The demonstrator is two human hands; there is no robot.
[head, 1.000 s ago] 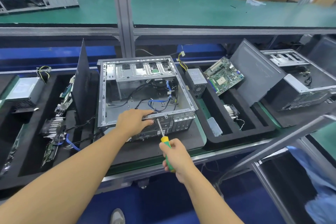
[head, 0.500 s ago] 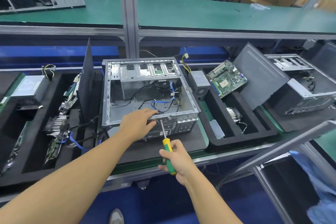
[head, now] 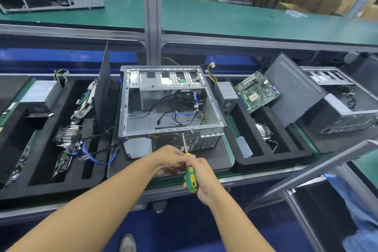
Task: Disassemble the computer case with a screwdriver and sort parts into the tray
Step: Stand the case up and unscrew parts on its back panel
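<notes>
The open grey computer case (head: pixel 131 108) lies on a black foam mat in the middle of the bench, with black and blue cables loose inside. My right hand (head: pixel 204 178) grips the green and yellow handle of the screwdriver (head: pixel 191 178), whose tip touches the case's near panel just under the top rail. My left hand (head: pixel 169 156) is off the case and pinches the screwdriver at the top of its handle. To the right, the black foam tray (head: pixel 266 161) holds a motherboard (head: pixel 257 91), a power supply (head: pixel 227 96) and a heatsink (head: pixel 263 131).
A dark side panel (head: pixel 292 90) leans in the right tray against another opened case (head: pixel 343 108). A second foam tray (head: pixel 41 170) on the left holds boards, a heatsink and cables, with an upright panel (head: pixel 103 88) beside it. A small clear box (head: pixel 243 146) sits in the right tray.
My left hand has left the case's top rail and come back to the screwdriver's handle. The right hand and screwdriver stay at the near panel.
</notes>
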